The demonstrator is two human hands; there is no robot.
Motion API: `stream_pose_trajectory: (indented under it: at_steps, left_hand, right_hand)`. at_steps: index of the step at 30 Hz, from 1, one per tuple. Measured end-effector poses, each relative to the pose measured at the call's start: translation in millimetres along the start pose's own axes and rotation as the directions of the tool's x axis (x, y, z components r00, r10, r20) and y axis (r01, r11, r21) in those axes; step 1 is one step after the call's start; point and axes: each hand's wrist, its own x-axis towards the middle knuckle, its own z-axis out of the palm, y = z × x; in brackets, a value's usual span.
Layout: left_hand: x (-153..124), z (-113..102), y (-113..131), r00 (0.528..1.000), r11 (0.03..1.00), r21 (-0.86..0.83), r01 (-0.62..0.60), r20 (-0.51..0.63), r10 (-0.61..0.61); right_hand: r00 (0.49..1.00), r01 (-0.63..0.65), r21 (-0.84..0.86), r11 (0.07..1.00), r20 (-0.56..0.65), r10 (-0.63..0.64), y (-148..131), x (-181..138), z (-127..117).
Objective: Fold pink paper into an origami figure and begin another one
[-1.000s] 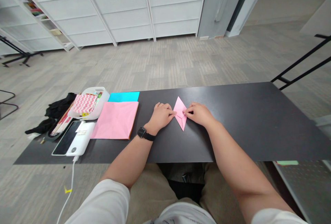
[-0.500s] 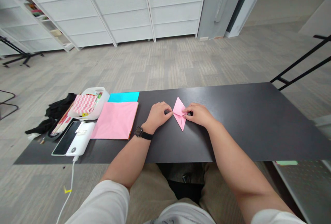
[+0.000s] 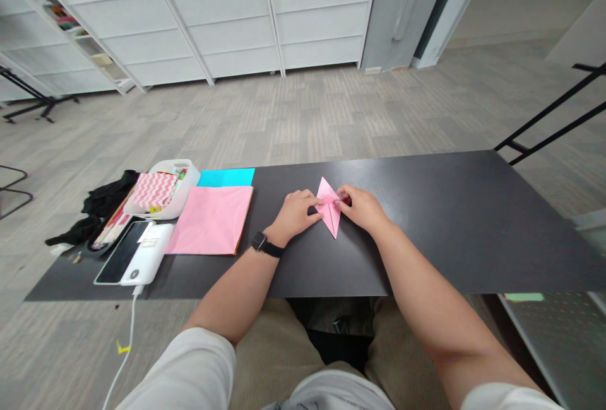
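A pink folded paper (image 3: 332, 219), shaped like a long diamond with a crease down its lower half, lies on the dark table in front of me. From the left, my left hand (image 3: 299, 212) pinches its left corner between thumb and fingers. My right hand (image 3: 358, 205) grips the right corner with thumb and forefinger, the other fingers curled. A black watch (image 3: 266, 244) is on my left wrist. Fingertips cover both side corners of the paper.
Left of my hands lies a stack of pink paper (image 3: 213, 221), with a blue sheet (image 3: 227, 177) behind it. Further left are a white basket (image 3: 192, 176), a phone (image 3: 122, 255), a white power bank (image 3: 148, 265) with a cable, and black cloth (image 3: 110, 192). The dark table (image 3: 454, 221) extends right.
My left hand has shifted right, its fingers now over the paper's left corner. My right hand has moved slightly up along the right side. The paper has turned or shifted a little.
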Motion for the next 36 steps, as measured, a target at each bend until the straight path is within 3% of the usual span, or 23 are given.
stream_pose_trajectory:
  at_steps: [9,19,25,32,36]
  left_hand:
    - [-3.3,7.9,-6.1,0.999,1.000,0.011,-0.004,-0.051,0.004]
    - [-5.6,6.5,-0.7,0.998,1.000,0.016,0.023,-0.066,-0.022]
    - [-4.6,0.5,6.1,0.997,1.000,-0.025,-0.001,-0.074,-0.001]
    - [-1.0,-5.3,8.4,0.987,0.997,-0.046,0.062,-0.143,-0.068]
    - [-2.1,-3.1,0.4,0.991,0.998,-0.011,0.069,-0.111,-0.070]
  right_hand:
    - [0.988,0.139,-0.070,0.988,0.072,-0.134,0.9,0.0,0.4]
    - [0.998,-0.059,-0.098,0.993,0.017,0.061,-2.4,-1.2,-16.6]
    - [0.993,-0.026,-0.183,0.983,0.112,0.047,6.3,-3.4,-18.0]
    - [0.996,-0.023,-0.198,0.980,0.084,0.041,9.4,-1.7,-13.3]
    - [0.997,-0.035,-0.203,0.978,0.057,0.048,12.8,-0.2,-11.1]
